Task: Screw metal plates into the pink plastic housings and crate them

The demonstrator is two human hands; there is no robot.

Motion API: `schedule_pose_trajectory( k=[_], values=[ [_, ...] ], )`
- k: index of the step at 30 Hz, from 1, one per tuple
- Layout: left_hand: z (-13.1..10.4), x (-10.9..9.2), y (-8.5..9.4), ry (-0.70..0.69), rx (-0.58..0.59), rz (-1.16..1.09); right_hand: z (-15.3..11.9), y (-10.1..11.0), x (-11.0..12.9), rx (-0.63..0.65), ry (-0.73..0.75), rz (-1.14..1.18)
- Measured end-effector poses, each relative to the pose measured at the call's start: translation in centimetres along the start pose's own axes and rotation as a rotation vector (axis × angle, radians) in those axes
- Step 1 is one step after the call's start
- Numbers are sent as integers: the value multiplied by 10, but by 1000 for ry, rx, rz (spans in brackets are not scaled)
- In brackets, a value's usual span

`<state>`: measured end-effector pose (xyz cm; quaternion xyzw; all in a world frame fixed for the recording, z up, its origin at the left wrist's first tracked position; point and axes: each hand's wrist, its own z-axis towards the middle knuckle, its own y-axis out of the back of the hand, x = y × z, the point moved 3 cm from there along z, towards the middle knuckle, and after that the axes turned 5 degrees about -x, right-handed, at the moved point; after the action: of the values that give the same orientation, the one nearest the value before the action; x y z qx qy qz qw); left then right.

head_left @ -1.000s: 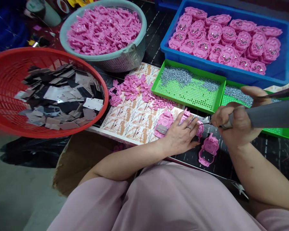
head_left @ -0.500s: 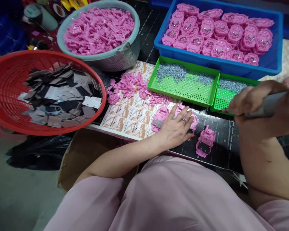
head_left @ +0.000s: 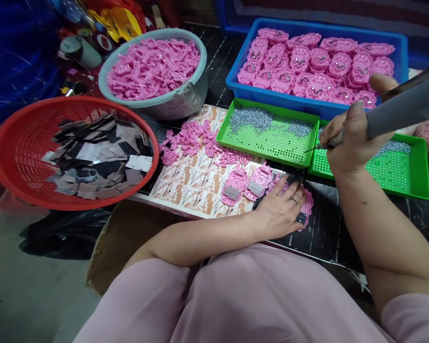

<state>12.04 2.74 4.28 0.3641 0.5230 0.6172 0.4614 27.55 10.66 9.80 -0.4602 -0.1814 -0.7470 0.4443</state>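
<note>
My left hand [head_left: 279, 209] lies flat with its fingers spread over pink plastic casings on the bench, partly covering them. One pink casing [head_left: 308, 202] shows beyond its fingertips, with a dark plate in it. To the left of that hand are two more casings, a pink one [head_left: 236, 181] and its neighbour [head_left: 260, 176], each with a grey plate across it. My right hand [head_left: 355, 136] is wrapped round a grey powered screwdriver [head_left: 400, 107]. Its thin bit points left, over the edges of two green trays of small screws, the left tray [head_left: 271, 143] and the right tray [head_left: 400, 171].
A blue bin [head_left: 236, 83] of stacked pink casings stands behind the trays. At the left are a red basket [head_left: 17, 143] of flat plates and a pale green basket [head_left: 175, 102] of pink parts. Loose pink pieces [head_left: 189, 140] lie on the patterned sheet.
My left hand has slid right along the row, uncovering a casing with a grey plate. My right hand has brought the screwdriver up and left to the trays. The view has shifted slightly.
</note>
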Motion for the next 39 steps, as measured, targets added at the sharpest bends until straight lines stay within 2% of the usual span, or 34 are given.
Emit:
schedule_pose_trajectory(
  k=[3, 5, 9, 15, 18, 21, 23, 26, 29, 35, 39],
  values=[
    [7, 14, 1, 73, -1, -3, 1, 3, -6, -75, 71, 1],
    [9, 19, 0, 93, -7, -13, 1, 1, -8, -66, 90, 50],
    [8, 20, -1, 98, -13, -32, 0, -2, -12, -71, 72, 91],
    [6, 18, -2, 98, -19, -33, 2, -3, -15, -39, 119, 91],
    [6, 18, -4, 85, -23, -23, 4, -5, -5, -40, 111, 95],
    [6, 18, -7, 90, -17, -12, 2, 0, 17, -149, 132, 177],
    [6, 18, -9, 98, -12, -12, -5, 7, 32, -178, 115, 180],
    [6, 17, -9, 92, 1, -14, -23, 16, 46, -32, 68, 126],
    [6, 16, -7, 81, 7, -9, -41, 23, 46, 76, 25, 130],
    [8, 17, -4, 92, 15, -10, -48, 23, 36, 86, -3, 121],
    [10, 17, -2, 91, 41, -14, -48, 20, 31, 181, 7, 191]
  ],
)
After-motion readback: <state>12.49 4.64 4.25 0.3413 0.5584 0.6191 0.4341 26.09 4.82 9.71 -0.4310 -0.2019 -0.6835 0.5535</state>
